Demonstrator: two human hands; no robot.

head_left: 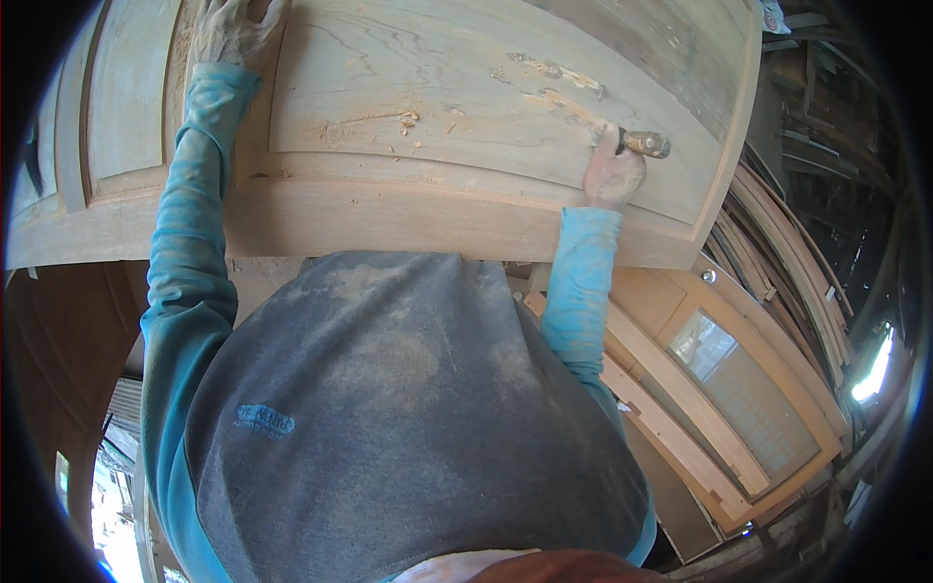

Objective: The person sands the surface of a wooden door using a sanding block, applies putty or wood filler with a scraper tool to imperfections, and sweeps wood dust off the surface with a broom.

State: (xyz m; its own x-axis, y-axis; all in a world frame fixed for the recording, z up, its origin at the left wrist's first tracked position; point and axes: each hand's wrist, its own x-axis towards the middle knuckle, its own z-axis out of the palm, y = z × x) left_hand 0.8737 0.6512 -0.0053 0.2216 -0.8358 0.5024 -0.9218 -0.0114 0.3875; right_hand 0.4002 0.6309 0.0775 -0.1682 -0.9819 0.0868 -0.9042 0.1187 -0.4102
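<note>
A pale wooden panelled door [389,209] lies flat in front of me, dusted with sawdust. My right hand [614,177] is closed around a wooden-handled tool [646,144]; the handle points right, and its working end is hidden by my fingers. Just beyond that hand, the panel has a rough, gouged patch [556,73] with torn, lighter wood. At the upper left, my left hand [233,34] rests on the door's frame, thumb apart from the fingers. It appears to hold nothing, though the picture's edge cuts off its fingertips. Wood shavings [408,120] lie on the panel between my hands.
To the lower right leans a wooden door with a glass pane [748,389], with loose boards [680,398] against it. Long curved-looking planks [777,262] are stacked at the right. A dark brown panelled piece [68,340] stands at the left.
</note>
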